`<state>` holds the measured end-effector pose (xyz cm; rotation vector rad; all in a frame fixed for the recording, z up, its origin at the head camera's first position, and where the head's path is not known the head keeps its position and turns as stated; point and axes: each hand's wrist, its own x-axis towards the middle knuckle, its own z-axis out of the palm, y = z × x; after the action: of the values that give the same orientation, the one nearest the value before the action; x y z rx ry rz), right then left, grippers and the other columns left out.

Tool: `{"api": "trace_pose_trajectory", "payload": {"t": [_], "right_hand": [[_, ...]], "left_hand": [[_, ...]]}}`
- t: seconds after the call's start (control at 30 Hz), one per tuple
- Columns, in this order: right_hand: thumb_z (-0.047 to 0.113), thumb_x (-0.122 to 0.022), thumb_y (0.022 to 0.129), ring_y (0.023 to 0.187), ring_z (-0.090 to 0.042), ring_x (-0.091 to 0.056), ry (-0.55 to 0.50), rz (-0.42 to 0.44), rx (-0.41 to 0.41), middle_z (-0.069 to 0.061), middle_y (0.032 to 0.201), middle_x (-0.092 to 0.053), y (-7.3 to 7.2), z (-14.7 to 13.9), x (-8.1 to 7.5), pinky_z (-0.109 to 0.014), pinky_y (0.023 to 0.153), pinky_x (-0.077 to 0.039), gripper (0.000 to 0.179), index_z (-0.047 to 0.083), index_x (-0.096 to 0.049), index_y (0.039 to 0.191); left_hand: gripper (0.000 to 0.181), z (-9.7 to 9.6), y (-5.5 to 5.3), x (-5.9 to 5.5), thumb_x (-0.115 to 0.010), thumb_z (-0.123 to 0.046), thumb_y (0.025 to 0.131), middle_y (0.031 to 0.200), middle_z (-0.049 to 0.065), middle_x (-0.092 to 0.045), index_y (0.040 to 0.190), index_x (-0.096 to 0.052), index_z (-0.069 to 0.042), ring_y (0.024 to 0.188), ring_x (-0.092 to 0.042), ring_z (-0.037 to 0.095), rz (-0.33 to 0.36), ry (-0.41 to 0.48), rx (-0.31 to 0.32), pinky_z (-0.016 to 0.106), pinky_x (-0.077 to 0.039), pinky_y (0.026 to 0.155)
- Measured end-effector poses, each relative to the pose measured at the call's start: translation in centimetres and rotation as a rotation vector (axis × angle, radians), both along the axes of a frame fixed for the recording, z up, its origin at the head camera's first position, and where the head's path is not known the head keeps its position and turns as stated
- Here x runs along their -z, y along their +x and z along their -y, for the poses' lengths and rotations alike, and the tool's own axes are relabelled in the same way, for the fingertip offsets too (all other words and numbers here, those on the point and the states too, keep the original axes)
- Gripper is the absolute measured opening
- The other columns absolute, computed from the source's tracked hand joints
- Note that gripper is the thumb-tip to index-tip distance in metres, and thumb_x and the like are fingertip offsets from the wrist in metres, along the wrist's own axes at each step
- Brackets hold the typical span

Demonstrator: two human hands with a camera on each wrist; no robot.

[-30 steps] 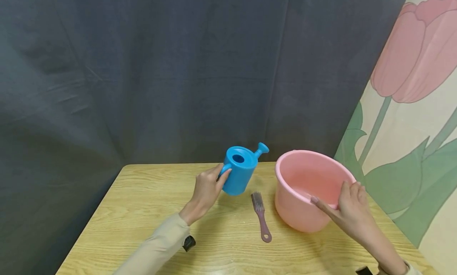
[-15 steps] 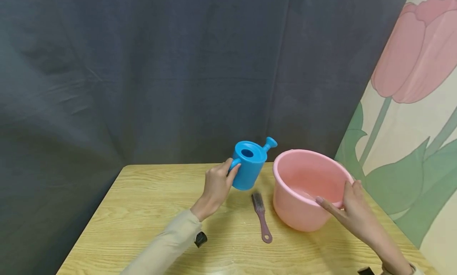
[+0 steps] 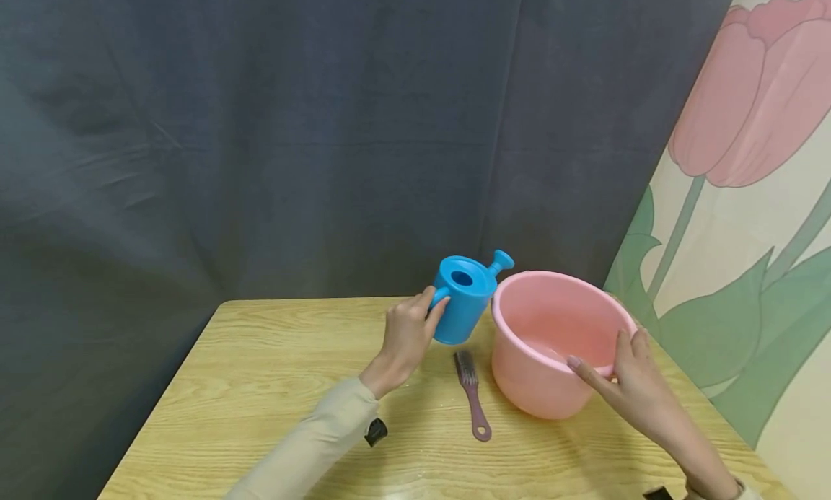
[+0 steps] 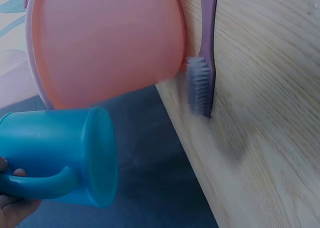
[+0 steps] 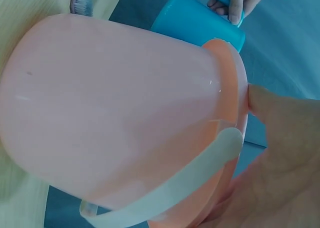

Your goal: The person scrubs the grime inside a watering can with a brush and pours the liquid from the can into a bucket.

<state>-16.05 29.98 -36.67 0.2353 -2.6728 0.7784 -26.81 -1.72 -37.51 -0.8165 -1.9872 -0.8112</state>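
Observation:
My left hand (image 3: 409, 334) grips the handle of a blue watering can (image 3: 462, 309), held up over the table with its spout towards the right. The can's spout head overlaps the far left rim of a pink bucket (image 3: 532, 381) in the head view. My right hand (image 3: 639, 384) holds the bucket's near right rim, thumb on the near side and fingers over the right. The bucket is tilted a little, its opening towards me. A pale carrying handle (image 5: 175, 183) hangs along the bucket's side in the right wrist view.
A purple brush (image 3: 477, 406) with grey bristles lies on the wooden table (image 3: 260, 384), left of the bucket. A dark curtain (image 3: 292, 139) hangs behind the table. A wall painted with tulips (image 3: 727, 283) stands along the right side.
My left hand has carried the watering can to the right and slightly up, close to the bucket's rim. My right hand keeps its hold on the bucket, which has hardly shifted.

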Motion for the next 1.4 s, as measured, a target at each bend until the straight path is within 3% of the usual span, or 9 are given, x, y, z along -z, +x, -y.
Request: {"api": "trace_pose_trajectory", "payload": {"t": [0.17,0.33,0.5,0.6,0.77,0.83,1.07,1.3,1.4], "right_hand": [[0.035,-0.07,0.093,0.129,-0.067,-0.02,-0.008,-0.059,0.009,-0.053,0.14,-0.013,-0.1,0.3,0.1,-0.08,0.092,-0.026,0.091,-0.022,-0.018,0.14],[0.034,-0.071,0.092,0.125,-0.068,-0.027,-0.03,-0.057,0.017,-0.051,0.144,-0.008,0.0,0.5,0.0,-0.081,0.086,-0.03,0.095,-0.022,-0.014,0.143],[0.033,-0.073,0.091,0.11,-0.059,-0.042,-0.021,-0.104,0.025,-0.045,0.135,-0.023,-0.2,0.4,-0.1,-0.077,0.081,-0.038,0.093,-0.022,-0.019,0.141],[0.034,-0.073,0.091,0.113,-0.061,-0.04,-0.01,-0.099,0.036,-0.047,0.138,-0.02,-0.2,0.3,-0.1,-0.077,0.082,-0.036,0.094,-0.023,-0.019,0.141],[0.035,-0.073,0.09,0.104,-0.055,-0.047,0.007,-0.113,0.057,-0.041,0.127,-0.031,-0.1,0.5,0.3,-0.076,0.079,-0.039,0.092,-0.022,-0.022,0.14],[0.035,-0.074,0.09,0.099,-0.052,-0.047,0.013,-0.121,0.057,-0.038,0.122,-0.032,-0.1,0.6,0.4,-0.074,0.078,-0.041,0.089,-0.022,-0.025,0.138],[0.038,-0.071,0.091,0.11,-0.06,-0.042,0.02,-0.086,0.057,-0.047,0.137,-0.021,0.0,0.7,0.3,-0.077,0.082,-0.037,0.092,-0.025,-0.022,0.138],[0.037,-0.072,0.091,0.093,-0.049,-0.048,0.034,-0.11,0.065,-0.034,0.117,-0.032,0.1,0.8,0.2,-0.07,0.074,-0.043,0.082,-0.022,-0.031,0.129],[0.037,-0.072,0.091,0.094,-0.049,-0.048,0.034,-0.108,0.063,-0.034,0.117,-0.032,0.1,0.8,0.2,-0.07,0.075,-0.043,0.083,-0.022,-0.03,0.131]], "left_hand": [[0.016,-0.6,0.1,-0.2,-0.067,-0.013,0.095,0.069,0.007,-0.061,0.087,-0.058,-0.004,0.064,-0.069,0.019,-0.02,-0.019,-0.003,0.033,-0.057,0.056],[0.015,-1.0,0.3,-0.7,-0.068,-0.013,0.095,0.073,0.009,-0.064,0.088,-0.058,-0.004,0.067,-0.07,0.021,-0.058,-0.036,-0.008,0.034,-0.057,0.057],[0.015,-1.4,0.3,-1.4,-0.07,-0.014,0.094,0.082,0.01,-0.069,0.094,-0.059,-0.004,0.071,-0.072,0.023,-0.136,-0.111,-0.033,0.032,-0.057,0.057],[0.017,-1.6,0.3,-1.7,-0.073,-0.014,0.091,0.077,0.007,-0.066,0.093,-0.059,-0.004,0.064,-0.069,0.019,-0.204,-0.163,-0.067,0.027,-0.053,0.049],[0.021,-1.9,0.5,-1.7,-0.077,-0.012,0.087,0.071,0.004,-0.061,0.09,-0.058,-0.004,0.059,-0.065,0.016,-0.282,-0.202,-0.092,0.024,-0.05,0.047],[0.021,-2.0,0.6,-1.7,-0.077,-0.012,0.087,0.073,0.005,-0.062,0.091,-0.058,-0.004,0.062,-0.066,0.017,-0.29,-0.209,-0.092,0.025,-0.053,0.051],[0.019,-1.9,0.7,-2.0,-0.076,-0.01,0.088,0.084,0.008,-0.068,0.097,-0.06,-0.004,0.074,-0.07,0.02,-0.296,-0.216,-0.079,0.029,-0.057,0.06],[0.014,-2.5,0.7,-2.2,-0.073,-0.011,0.09,0.089,0.006,-0.07,0.098,-0.064,-0.004,0.079,-0.069,0.019,-0.337,-0.217,-0.107,0.027,-0.057,0.064],[0.012,-2.7,0.8,-2.4,-0.072,-0.011,0.091,0.092,0.005,-0.071,0.099,-0.066,-0.003,0.082,-0.069,0.019,-0.346,-0.22,-0.116,0.028,-0.057,0.07]]}}
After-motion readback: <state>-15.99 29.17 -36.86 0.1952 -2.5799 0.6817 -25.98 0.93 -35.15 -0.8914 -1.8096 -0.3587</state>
